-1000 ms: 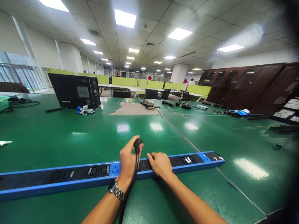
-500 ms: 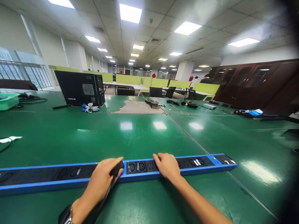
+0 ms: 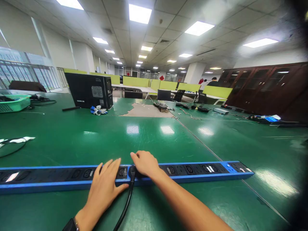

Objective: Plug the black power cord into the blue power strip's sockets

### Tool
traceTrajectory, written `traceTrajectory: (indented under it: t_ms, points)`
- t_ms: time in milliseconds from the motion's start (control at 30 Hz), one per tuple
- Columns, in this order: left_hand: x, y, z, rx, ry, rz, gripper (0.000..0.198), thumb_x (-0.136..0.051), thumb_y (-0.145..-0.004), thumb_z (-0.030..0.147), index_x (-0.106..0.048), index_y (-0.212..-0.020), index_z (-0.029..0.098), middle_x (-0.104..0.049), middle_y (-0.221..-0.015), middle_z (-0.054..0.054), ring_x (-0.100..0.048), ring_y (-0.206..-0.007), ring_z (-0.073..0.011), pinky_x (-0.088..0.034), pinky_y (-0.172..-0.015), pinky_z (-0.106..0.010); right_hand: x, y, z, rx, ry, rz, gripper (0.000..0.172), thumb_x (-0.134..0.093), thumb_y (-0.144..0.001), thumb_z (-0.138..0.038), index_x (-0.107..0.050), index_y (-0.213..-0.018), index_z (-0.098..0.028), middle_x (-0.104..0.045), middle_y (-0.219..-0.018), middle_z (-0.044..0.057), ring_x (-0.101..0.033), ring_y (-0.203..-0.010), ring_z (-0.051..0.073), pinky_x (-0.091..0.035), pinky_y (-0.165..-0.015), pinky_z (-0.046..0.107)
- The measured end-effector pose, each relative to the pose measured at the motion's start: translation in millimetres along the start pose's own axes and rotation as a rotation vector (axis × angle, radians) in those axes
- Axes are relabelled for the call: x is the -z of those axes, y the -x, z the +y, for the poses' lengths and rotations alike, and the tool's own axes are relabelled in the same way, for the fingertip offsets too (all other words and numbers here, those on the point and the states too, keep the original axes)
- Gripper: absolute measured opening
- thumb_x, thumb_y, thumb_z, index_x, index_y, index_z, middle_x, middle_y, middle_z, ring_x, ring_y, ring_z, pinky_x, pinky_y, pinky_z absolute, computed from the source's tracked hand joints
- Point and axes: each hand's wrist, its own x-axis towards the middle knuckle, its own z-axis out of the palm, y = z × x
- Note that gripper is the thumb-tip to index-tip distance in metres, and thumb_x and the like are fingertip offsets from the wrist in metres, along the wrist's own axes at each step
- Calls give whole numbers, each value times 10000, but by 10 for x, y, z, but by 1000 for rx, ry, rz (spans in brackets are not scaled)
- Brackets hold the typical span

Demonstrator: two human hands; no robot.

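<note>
A long blue power strip (image 3: pixel 202 178) with black socket panels lies crosswise on the green tabletop. A black plug (image 3: pixel 132 170) sits on its middle, with a thick cable (image 3: pixel 125 207) running down toward me. My left hand (image 3: pixel 104 181) rests over the strip left of the plug, its fingers stretched and spread and its thumb apart near the front edge. Just right of the plug, my right hand (image 3: pixel 146 163) is bent over the strip, thumb toward the far edge. Its other fingers are mostly hidden; it appears to grip the strip.
Farther back stand a black computer case (image 3: pixel 89 91) and blue-white gloves (image 3: pixel 98 110). A green basket (image 3: pixel 18 104) is at the left, with a white scrap and thin cable (image 3: pixel 19 140) nearer. Loose parts (image 3: pixel 162 106) lie around a bare patch (image 3: pixel 141 111); a grey box (image 3: pixel 220 111) sits right.
My left hand has come off the plug and spread its fingers on the strip. My right hand has moved left to beside the plug. The view has shifted slightly.
</note>
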Motion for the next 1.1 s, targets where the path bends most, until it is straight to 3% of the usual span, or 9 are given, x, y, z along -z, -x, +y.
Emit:
traceTrajectory:
  t_ms: [167, 567, 733, 867, 1000, 1100]
  points:
    - [3, 64, -99, -10, -66, -34, 624, -696, -701, 326, -523, -1283, 182, -597, -1299, -129, -513, -1220, -338, -334, -1047, -542, -180, -14, -362, -7, 8, -40, 660, -254, -904, -579, -733, -936, -125, -717, -989, 199, -677, -940, 319, -492, -765, 410]
    - [6, 30, -43, 4, -41, -57, 601, -695, -707, 249, -520, -1278, 186, -609, -1279, -112, -511, -1211, -319, -319, -1060, -536, -336, 57, -351, 20, 63, 76, 591, -267, -929, -494, -742, -854, -151, -731, -915, 173, -684, -891, 287, -468, -775, 380]
    - [17, 62, -35, -29, 0, -13, 628, -679, -737, 368, -495, -1317, 212, -578, -1322, -114, -497, -1228, -322, -283, -1075, -556, -323, 124, -306, 74, -50, 175, 586, -244, -942, -556, -709, -897, -201, -738, -910, 96, -675, -871, 230, -432, -743, 309]
    - [25, 27, 41, -106, 108, -26, 594, -609, -811, 331, -436, -1373, 246, -576, -1333, -82, -506, -1229, -273, -326, -1068, -512, -187, 158, 103, 129, -77, 226, 605, -138, -989, -481, -676, -886, -222, -732, -928, 29, -650, -849, 142, -390, -703, 226]
    - [25, -90, 154, -191, 209, -86, 538, -531, -814, 149, -488, -1334, 285, -613, -1290, -36, -545, -1181, -221, -387, -1039, -457, 31, 210, 885, -1, 60, 250, 543, -219, -986, -452, -685, -868, -201, -728, -910, 58, -639, -846, 167, -376, -703, 244]
    - [-9, -134, 189, -171, 226, -87, 433, -522, -827, 160, -575, -1242, 273, -654, -1226, -33, -569, -1145, -234, -417, -1009, -474, 139, 267, 1372, -110, 141, 247, 498, -288, -967, -448, -701, -878, -185, -724, -913, 95, -638, -866, 209, -368, -720, 279]
